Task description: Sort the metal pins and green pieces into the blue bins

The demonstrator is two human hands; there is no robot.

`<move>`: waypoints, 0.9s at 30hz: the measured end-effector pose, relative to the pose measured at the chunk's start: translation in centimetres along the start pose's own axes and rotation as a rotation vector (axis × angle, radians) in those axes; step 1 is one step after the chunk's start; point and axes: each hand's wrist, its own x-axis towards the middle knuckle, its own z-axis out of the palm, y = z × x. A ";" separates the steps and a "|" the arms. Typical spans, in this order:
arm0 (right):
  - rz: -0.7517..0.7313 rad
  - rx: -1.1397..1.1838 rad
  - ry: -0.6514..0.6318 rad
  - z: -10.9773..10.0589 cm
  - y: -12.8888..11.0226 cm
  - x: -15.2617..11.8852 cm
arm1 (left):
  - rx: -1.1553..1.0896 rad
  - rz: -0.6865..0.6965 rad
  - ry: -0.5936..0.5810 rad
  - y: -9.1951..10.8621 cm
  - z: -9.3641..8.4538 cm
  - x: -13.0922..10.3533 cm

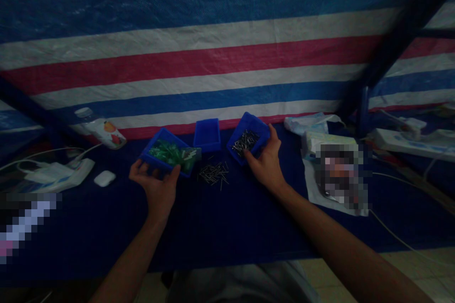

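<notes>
My left hand (158, 187) grips the near side of a blue plastic bin (152, 144), thumb at the rim and fingers along the side. Green, partly clear pieces (168, 153) fill that bin. On the right, my right hand (266, 161) holds a second blue bin (254, 122), with its thumb over the near rim. Inside it lie many thin dark metal pins (244, 141), perhaps screws or nails. Between the two bins, a loose pile of similar metal pins (214, 173) rests on the blue table. Behind the pile stands a third blue bin (207, 133).
A bottle (106, 132) leans at the back left, near a power strip (67, 176) and a small white case (104, 178). To the right are a tissue pack (329, 139), a white cloth (314, 194) and another power strip (408, 142). Striped tarp (199, 66) hangs behind the table.
</notes>
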 end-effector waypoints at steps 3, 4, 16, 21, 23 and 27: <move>0.000 -0.007 -0.009 0.0 0.0 0.0 | -0.005 0.000 -0.007 0.1 0.0 -0.1; -0.002 -0.005 -0.011 0.0 0.0 0.0 | -0.006 0.002 -0.007 0.1 0.0 -0.1; -0.020 0.000 0.001 -0.1 -0.3 -0.1 | 0.015 0.005 -0.019 0.0 0.1 -0.1; 0.015 0.026 -0.015 -0.3 -0.6 0.0 | 0.027 0.001 -0.015 0.0 0.1 -0.2; 0.018 0.032 -0.023 -0.4 -0.6 0.0 | 0.035 -0.001 -0.014 0.1 0.1 -0.2; 0.004 0.033 -0.016 -0.3 -0.5 0.0 | 0.043 -0.009 -0.021 0.1 0.2 -0.3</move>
